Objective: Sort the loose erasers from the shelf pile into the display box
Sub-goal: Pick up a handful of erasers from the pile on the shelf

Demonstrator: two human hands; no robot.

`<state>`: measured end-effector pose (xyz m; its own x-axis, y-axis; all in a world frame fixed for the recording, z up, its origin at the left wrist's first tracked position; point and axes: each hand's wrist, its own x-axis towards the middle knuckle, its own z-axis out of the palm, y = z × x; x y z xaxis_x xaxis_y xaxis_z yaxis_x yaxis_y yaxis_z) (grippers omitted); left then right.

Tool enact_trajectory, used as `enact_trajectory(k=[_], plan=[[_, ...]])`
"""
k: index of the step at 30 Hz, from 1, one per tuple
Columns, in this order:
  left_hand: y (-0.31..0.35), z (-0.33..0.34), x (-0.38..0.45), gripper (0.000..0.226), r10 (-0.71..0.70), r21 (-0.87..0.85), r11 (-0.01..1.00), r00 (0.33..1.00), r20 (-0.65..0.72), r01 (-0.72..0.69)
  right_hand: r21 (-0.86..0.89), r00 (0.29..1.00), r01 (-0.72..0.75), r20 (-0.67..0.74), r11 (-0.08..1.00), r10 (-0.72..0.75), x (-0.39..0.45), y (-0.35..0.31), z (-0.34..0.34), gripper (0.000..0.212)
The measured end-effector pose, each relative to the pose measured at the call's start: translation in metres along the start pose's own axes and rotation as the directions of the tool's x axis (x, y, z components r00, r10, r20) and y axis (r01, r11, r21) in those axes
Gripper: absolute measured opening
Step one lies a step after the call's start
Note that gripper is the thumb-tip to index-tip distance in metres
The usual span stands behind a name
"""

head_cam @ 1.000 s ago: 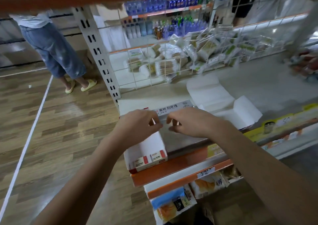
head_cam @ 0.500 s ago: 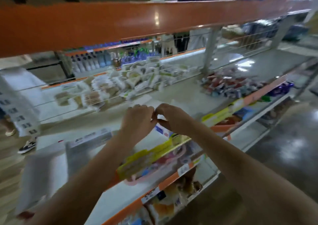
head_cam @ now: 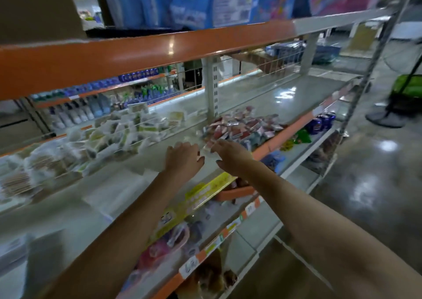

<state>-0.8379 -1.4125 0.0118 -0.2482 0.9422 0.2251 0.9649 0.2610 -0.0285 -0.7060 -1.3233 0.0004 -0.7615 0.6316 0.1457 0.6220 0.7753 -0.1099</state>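
A pile of loose erasers [head_cam: 242,127] in red and white wrappers lies on the grey shelf [head_cam: 296,97], near its front edge. My left hand [head_cam: 182,158] hovers just short of the pile with fingers stretched forward and nothing in it. My right hand [head_cam: 230,154] reaches beside it, its fingertips at the pile's near edge by a pale wrapped piece [head_cam: 206,149]. The display box [head_cam: 16,250] is a blurred white-grey shape at the far lower left, well away from both hands.
An orange-edged upper shelf [head_cam: 159,47] hangs overhead. Behind a wire grid sit pale packets [head_cam: 127,127] and bottles [head_cam: 80,111]. Lower shelves hold goods under yellow and orange price strips [head_cam: 205,191]. Polished floor and a fan base [head_cam: 386,118] lie to the right.
The view swung right, away from the display box. Both hands left the box, came apart and moved along the shelf to the eraser pile.
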Motion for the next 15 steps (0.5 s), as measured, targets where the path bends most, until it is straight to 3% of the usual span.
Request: enact_trajectory(k=[10, 15], plan=[[0.089, 0.054, 0.150, 0.044, 0.087, -0.076, 0.993, 0.996, 0.004, -0.086, -0.054, 0.987, -0.153, 0.040, 0.987, 0.155, 0.047, 0.167, 0.009, 0.052], [0.117, 0.073, 0.217, 0.044, 0.137, -0.096, 0.986, 0.990, -0.012, -0.138, -0.017, 0.986, -0.162, 0.045, 0.987, 0.162, 0.085, 0.239, 0.002, 0.050]])
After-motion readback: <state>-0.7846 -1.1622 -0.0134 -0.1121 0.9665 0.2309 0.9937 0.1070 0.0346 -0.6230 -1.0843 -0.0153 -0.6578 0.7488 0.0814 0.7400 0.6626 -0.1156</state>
